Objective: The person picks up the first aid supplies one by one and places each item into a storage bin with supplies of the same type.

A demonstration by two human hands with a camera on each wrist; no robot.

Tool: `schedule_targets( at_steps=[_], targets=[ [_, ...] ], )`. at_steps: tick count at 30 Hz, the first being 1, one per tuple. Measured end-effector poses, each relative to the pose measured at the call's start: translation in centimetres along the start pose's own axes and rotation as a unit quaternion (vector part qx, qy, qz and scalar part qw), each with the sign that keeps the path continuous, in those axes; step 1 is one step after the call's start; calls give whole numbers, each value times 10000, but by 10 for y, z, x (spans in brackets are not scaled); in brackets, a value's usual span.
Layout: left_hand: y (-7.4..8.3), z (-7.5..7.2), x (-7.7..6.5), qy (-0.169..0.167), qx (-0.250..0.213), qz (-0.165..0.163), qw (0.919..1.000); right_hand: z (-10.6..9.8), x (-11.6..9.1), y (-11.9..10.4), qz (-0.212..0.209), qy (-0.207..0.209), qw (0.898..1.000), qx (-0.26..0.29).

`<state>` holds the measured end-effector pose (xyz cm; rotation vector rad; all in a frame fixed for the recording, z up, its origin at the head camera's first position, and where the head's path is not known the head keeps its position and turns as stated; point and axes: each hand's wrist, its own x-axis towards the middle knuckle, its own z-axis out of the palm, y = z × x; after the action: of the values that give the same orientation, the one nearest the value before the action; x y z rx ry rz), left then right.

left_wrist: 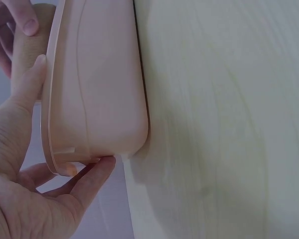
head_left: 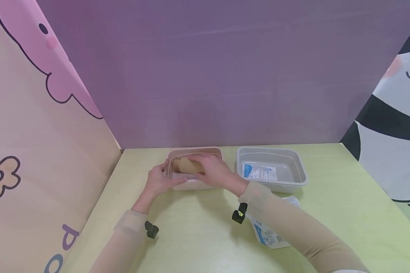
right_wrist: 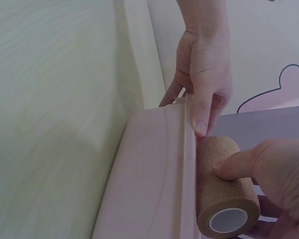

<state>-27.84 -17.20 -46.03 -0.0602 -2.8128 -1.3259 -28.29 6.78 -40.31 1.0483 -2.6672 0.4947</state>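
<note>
A tan roll of cohesive bandage with a white core is held by my right hand at the mouth of a pink plastic bin. In the right wrist view, the thumb presses the textured side of the roll and the other fingers wrap behind it. My left hand grips the bin's left end. The left wrist view shows its thumb over the rim by the roll and its fingers against the outer end wall.
Right of the pink bin stands a grey plastic bin with a blue-and-white packet inside. White-and-blue packaging lies on the pale yellow table, partly hidden under my right forearm. A purple wall rises behind the table.
</note>
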Motion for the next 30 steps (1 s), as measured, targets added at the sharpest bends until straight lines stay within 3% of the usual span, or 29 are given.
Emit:
schedule_targets(
  at_steps=[12, 30],
  targets=[
    [1, 6, 1, -21, -101, -94, 9999, 9, -3, 6, 96, -361, 9993, 26],
    [2, 10, 4, 9, 14, 28, 10000, 10, 10, 19, -242, -1027, 9944, 9]
  ],
)
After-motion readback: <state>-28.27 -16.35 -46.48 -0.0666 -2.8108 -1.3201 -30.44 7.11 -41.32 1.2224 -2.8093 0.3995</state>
